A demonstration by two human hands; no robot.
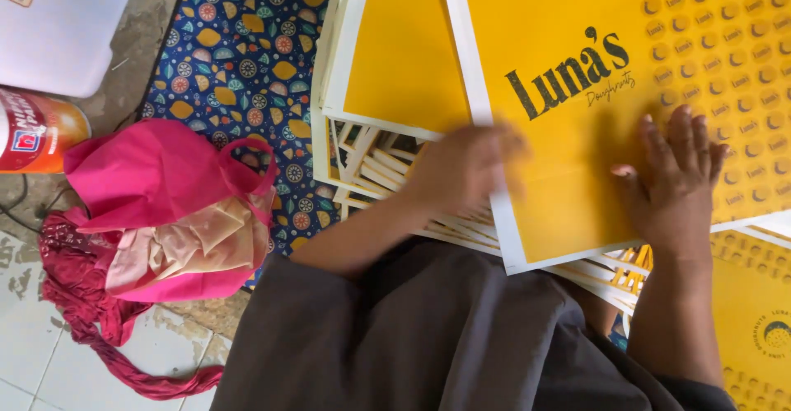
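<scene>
Two hands rest on the top yellow sheet (pixel 568 131) of a messy stack (pixel 387 159) over the lap. The right hand (pixel 676 184) lies flat, fingers spread, pressing it down. The left hand (pixel 465 168) is blurred at the white left edge; whether it grips I cannot tell. I judge the sheet is being squared; next it needs edges aligned. A pink bag (pixel 165 209) lies beside.
</scene>
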